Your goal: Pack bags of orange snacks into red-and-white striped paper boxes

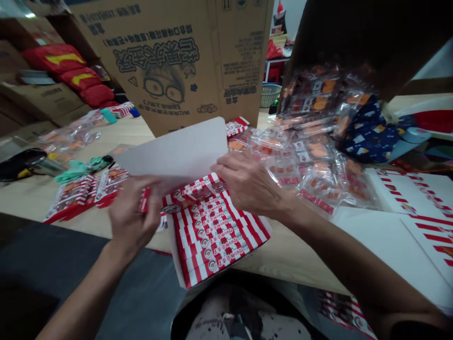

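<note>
A small carton (pixel 179 269) lies near the table's front edge, packed with a row of red-and-white striped packets (pixel 221 231). Its white-lined lid (pixel 177 148) is raised at the back. My left hand (pixel 132 215) is closed round the lid's left side, thumb toward me; a bit of red shows by the fingers. At the lid's right corner my right hand (pixel 249 182) has its fingers curled on the edge, just above the packets. The fingertips of both hands are partly hidden.
A tall brown cardboard box (pixel 170 61) stands behind the lid. Clear-wrapped orange items (pixel 314 151) are heaped on the right, beside flat white-and-red card sheets (pixel 382 226). Striped packs (pixel 76 196) and green gloves (pixel 83 169) lie on the left.
</note>
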The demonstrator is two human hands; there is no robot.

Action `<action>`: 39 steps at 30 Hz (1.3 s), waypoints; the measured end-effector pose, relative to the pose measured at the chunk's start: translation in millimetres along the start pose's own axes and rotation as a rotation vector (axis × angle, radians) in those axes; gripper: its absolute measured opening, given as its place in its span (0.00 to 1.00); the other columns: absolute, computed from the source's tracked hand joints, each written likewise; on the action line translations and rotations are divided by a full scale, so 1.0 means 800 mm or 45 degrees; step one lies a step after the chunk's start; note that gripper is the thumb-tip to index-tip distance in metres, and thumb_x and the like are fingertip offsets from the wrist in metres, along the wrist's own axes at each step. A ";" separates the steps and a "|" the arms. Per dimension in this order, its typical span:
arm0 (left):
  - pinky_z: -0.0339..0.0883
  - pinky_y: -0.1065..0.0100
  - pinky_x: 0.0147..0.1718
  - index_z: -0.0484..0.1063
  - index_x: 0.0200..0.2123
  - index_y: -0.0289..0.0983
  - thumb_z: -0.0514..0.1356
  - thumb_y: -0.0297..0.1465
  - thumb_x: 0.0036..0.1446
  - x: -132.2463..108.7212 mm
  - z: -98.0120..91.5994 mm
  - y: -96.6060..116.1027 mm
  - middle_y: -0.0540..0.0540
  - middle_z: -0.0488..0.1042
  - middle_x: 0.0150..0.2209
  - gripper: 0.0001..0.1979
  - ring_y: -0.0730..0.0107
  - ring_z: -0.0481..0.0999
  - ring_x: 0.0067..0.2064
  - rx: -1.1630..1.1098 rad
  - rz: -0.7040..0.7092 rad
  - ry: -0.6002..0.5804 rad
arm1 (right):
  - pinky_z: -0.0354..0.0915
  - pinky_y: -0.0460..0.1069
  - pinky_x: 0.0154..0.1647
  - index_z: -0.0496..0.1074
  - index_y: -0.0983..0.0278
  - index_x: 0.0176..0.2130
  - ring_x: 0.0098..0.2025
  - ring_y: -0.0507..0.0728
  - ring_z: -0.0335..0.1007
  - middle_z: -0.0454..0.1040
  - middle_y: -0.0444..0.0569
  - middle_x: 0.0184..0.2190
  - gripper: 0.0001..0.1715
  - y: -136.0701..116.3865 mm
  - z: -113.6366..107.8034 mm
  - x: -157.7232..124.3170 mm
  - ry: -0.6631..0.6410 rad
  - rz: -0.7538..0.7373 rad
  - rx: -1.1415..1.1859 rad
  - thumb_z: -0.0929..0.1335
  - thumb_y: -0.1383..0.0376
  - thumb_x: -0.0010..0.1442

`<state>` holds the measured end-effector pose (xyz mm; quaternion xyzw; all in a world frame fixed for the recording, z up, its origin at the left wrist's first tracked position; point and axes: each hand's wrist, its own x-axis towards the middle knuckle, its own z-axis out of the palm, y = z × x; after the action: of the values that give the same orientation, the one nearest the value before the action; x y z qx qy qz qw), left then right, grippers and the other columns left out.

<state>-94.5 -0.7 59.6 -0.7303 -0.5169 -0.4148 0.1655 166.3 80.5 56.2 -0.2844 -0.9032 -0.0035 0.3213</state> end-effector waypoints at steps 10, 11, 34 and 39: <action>0.72 0.46 0.56 0.63 0.65 0.32 0.51 0.18 0.63 -0.032 0.033 -0.026 0.32 0.69 0.63 0.27 0.50 0.70 0.63 0.162 0.381 -0.544 | 0.62 0.63 0.68 0.62 0.80 0.64 0.68 0.67 0.61 0.65 0.69 0.65 0.36 0.026 0.050 -0.020 -0.220 0.024 -0.169 0.58 0.81 0.57; 0.72 0.46 0.56 0.63 0.65 0.32 0.51 0.18 0.63 -0.030 0.034 -0.027 0.33 0.70 0.62 0.27 0.50 0.71 0.62 0.150 0.377 -0.550 | 0.61 0.64 0.68 0.61 0.81 0.65 0.68 0.68 0.60 0.64 0.70 0.65 0.35 0.025 0.051 -0.023 -0.233 0.017 -0.194 0.58 0.81 0.58; 0.69 0.55 0.42 0.71 0.43 0.35 0.51 0.24 0.67 0.005 0.063 -0.006 0.39 0.73 0.41 0.10 0.53 0.72 0.43 0.577 0.318 -0.819 | 0.57 0.68 0.68 0.58 0.81 0.67 0.70 0.71 0.54 0.60 0.72 0.67 0.33 0.017 0.071 -0.033 -0.278 0.066 -0.288 0.53 0.78 0.64; 0.72 0.52 0.46 0.72 0.48 0.32 0.51 0.22 0.66 -0.015 0.042 -0.002 0.35 0.74 0.47 0.12 0.53 0.73 0.45 0.485 0.360 -0.850 | 0.59 0.67 0.67 0.57 0.83 0.66 0.69 0.72 0.57 0.60 0.74 0.67 0.33 0.000 0.068 -0.041 -0.317 0.042 -0.416 0.55 0.78 0.64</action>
<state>-82.6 14.9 29.9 -0.8449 -0.5043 -0.0253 0.1763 155.6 74.2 -5.8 -0.3457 -0.9186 -0.1097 0.1568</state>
